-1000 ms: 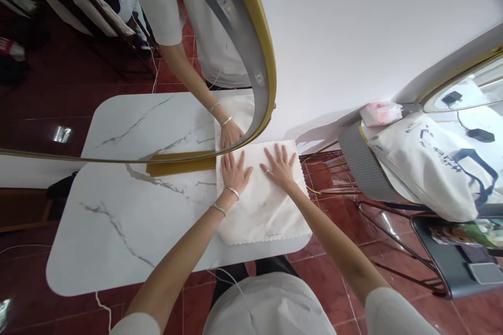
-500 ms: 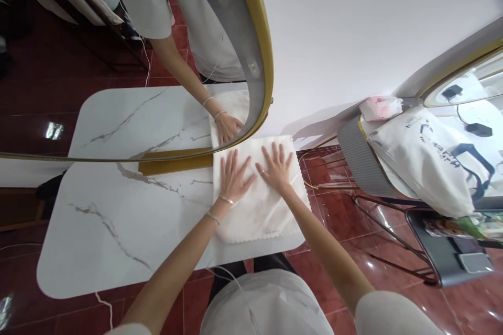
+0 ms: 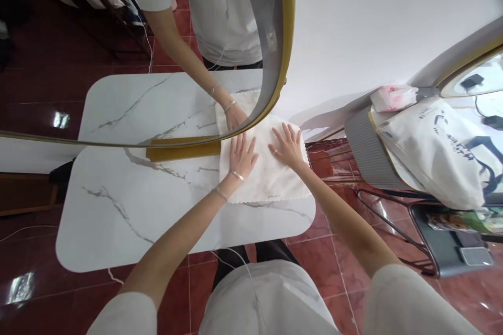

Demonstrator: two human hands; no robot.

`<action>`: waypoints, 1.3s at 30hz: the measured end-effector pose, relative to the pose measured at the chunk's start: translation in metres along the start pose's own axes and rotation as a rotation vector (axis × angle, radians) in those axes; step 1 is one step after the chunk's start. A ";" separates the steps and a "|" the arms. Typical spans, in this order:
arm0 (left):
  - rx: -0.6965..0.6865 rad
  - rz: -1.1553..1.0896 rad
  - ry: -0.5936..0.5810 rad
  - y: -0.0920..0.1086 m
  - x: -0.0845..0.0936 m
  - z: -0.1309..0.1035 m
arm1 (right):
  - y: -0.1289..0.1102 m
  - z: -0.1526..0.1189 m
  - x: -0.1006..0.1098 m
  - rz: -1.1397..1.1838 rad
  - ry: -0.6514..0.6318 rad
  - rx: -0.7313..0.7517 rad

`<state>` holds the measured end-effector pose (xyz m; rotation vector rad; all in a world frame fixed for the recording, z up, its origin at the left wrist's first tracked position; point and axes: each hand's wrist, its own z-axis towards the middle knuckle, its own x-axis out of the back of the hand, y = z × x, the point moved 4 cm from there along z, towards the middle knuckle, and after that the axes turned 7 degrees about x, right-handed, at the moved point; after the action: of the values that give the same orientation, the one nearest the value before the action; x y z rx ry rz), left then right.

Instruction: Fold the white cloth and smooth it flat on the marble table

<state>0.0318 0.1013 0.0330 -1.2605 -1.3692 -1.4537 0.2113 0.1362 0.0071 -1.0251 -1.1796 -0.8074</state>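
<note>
A white cloth (image 3: 267, 178) with a scalloped edge lies on the right part of the white marble-patterned table (image 3: 137, 220), reaching back under the mirror's rim. My left hand (image 3: 240, 158) rests flat on the cloth's left side, fingers stretched forward, with bracelets at the wrist. On the cloth's right side my right hand (image 3: 288, 146) lies palm down with spread fingers and a ring on one of them. Neither hand grips the cloth; both press on its surface.
A large gold-rimmed mirror (image 3: 288, 26) leans over the table's back and reflects my arm. A gold base strip (image 3: 181, 152) sits beneath it. To the right, a white printed bag (image 3: 436, 152) and a tissue pack (image 3: 394, 98) lie on another table, beside a dark chair (image 3: 444, 246).
Both hands have slid forward, the right one also a little to the right. The cloth's front edge has moved back from the table's front edge. The camera view has shifted slightly.
</note>
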 end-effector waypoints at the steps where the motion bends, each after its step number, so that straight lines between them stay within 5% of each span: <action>1: -0.056 -0.009 0.016 0.001 -0.002 -0.023 | -0.002 -0.019 0.001 -0.014 -0.004 0.003; 6: -0.115 -0.045 0.025 -0.003 -0.022 -0.154 | -0.037 -0.136 0.002 -0.029 -0.004 0.028; 10: -0.109 -0.036 0.026 0.000 -0.030 -0.206 | -0.059 -0.185 0.001 -0.026 0.007 0.037; 13: -0.103 -0.051 0.025 0.002 -0.030 -0.188 | -0.047 -0.167 0.001 -0.033 0.013 0.076; 20: -0.087 -0.101 0.015 0.000 -0.027 -0.063 | 0.016 -0.055 0.001 -0.045 0.018 0.047; 23: -0.111 -0.101 0.010 -0.003 -0.025 -0.048 | 0.020 -0.046 0.003 0.004 0.056 0.032; 26: -0.140 -0.099 0.008 -0.005 -0.025 -0.070 | 0.008 -0.072 0.003 0.068 0.102 0.011; 35: -0.102 -0.082 0.035 0.000 -0.030 -0.204 | -0.062 -0.194 -0.004 0.018 0.018 0.084; 39: -0.068 -0.117 0.061 -0.011 -0.023 -0.193 | -0.074 -0.201 -0.005 0.026 0.052 0.091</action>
<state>-0.0037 -0.0895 0.0205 -1.1853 -1.3831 -1.6181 0.2107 -0.0780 0.0045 -0.9373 -1.1465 -0.7487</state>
